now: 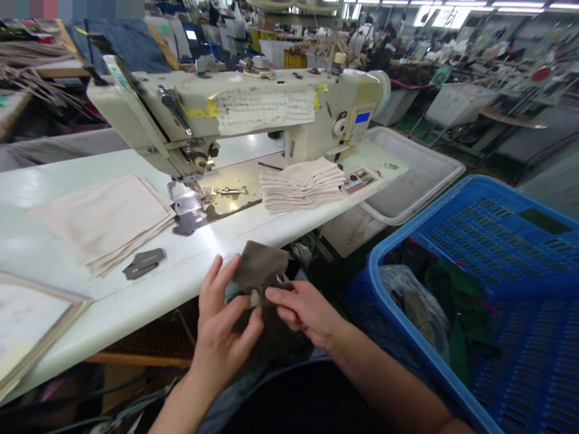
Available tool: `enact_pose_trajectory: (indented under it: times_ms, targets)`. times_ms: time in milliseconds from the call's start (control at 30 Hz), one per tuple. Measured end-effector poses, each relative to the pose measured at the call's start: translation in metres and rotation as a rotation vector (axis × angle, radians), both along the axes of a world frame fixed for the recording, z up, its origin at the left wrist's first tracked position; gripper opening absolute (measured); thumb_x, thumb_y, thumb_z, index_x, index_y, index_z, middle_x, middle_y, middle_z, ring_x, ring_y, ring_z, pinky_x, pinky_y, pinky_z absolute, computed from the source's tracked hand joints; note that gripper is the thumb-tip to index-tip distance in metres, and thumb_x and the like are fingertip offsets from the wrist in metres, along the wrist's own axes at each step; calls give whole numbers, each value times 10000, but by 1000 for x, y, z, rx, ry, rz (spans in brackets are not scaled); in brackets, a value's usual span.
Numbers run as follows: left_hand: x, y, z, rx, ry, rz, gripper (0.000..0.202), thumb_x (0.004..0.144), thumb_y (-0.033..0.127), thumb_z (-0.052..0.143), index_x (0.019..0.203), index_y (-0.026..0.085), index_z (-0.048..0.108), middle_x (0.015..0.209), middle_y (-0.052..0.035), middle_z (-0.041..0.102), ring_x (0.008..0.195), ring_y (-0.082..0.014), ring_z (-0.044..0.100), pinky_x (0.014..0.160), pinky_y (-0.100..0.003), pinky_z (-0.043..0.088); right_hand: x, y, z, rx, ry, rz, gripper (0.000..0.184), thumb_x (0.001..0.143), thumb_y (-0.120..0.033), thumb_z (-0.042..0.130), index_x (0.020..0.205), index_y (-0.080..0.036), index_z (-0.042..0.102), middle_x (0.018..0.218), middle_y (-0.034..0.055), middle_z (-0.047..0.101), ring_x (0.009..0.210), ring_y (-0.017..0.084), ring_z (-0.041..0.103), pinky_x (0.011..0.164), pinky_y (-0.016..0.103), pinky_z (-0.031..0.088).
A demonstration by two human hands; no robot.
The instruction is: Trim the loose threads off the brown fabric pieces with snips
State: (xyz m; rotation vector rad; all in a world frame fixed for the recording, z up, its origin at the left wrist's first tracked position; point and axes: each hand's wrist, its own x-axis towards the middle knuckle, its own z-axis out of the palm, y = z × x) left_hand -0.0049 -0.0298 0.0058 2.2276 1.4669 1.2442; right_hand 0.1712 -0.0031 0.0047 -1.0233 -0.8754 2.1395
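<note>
Both hands hold a small dark brown fabric piece [261,265] just below the front edge of the white sewing table [217,253]. My left hand [224,328] pinches its lower edge between thumb and fingers. My right hand [304,311] grips the same edge from the right with fingers closed. An industrial sewing machine [235,114] stands on the table beyond the hands. A stack of beige fabric pieces [302,184] lies to the right of its needle, and a larger beige stack [106,220] lies to the left.
A blue plastic crate [493,241] with dark green and bagged items stands at my right. A white bin [416,175] sits beyond the table's right end. A dark fabric piece [143,263] lies on the table. Other workstations and people fill the background.
</note>
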Motion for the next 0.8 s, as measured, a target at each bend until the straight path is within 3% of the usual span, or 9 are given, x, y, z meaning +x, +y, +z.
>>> enact_pose_trajectory:
  times_ms: [67,133,233,300,400,467,533,600,800]
  targets:
    - [-1,4,3,-148,-62,-94,190,888,210,604,697,212,611,1449,-128,589,1409,-336,487,1156,-492,399,0,0,-1,-73,55,-7,509,714,-583,797,678,-223,440,420,-142,326,381,35,141,399,240,64]
    - [0,7,3,-324,-175,-113,225,908,276,583,694,219,617,1226,-111,704,1143,-270,663,987,-386,526,-2,2,-3,-95,55,-29,489,706,-579,806,734,-216,479,427,-150,325,384,35,130,401,235,58]
    - [2,9,-1,-470,-319,-7,270,895,371,612,672,220,637,974,-67,709,891,-214,662,816,-305,536,-4,5,-6,-31,-39,-127,465,760,-597,758,794,-205,509,481,-135,360,399,40,162,405,232,83]
    - [3,9,-5,-504,-369,62,283,886,402,631,670,221,661,925,-50,685,873,-205,640,824,-295,513,-4,4,-8,80,-148,-269,437,849,-615,662,832,-212,496,564,-106,409,424,54,235,416,228,147]
    - [2,8,-8,-501,-395,134,283,874,430,651,681,227,690,909,-43,667,879,-205,625,848,-300,492,-3,-2,-9,377,-300,-435,317,1001,-536,466,1011,-222,512,722,-49,494,556,105,445,509,241,330]
    - [0,8,-8,-490,-393,157,289,870,448,653,685,231,700,916,-44,662,891,-211,623,851,-306,490,-2,-8,-8,578,-385,-355,240,1043,-431,417,1129,-229,513,791,-19,560,703,144,563,652,276,425]
    - [0,8,-6,-479,-389,165,290,872,458,651,696,235,708,930,-43,659,898,-212,622,849,-307,493,-2,-12,-6,659,-453,-193,187,1036,-365,458,1153,-235,525,815,-7,627,782,167,625,742,300,448]
    - [0,7,-4,-457,-386,170,283,873,459,651,706,239,712,935,-39,655,897,-208,619,843,-302,495,-3,-12,-6,632,-495,-90,151,1012,-343,515,1118,-240,544,804,-12,668,781,175,655,747,299,452]
    - [-1,4,-3,-431,-341,162,268,880,449,650,720,247,722,947,-34,647,908,-204,617,858,-301,493,-5,-7,-10,556,-427,-45,113,1013,-316,507,1036,-222,566,690,-32,662,688,154,617,698,276,430]
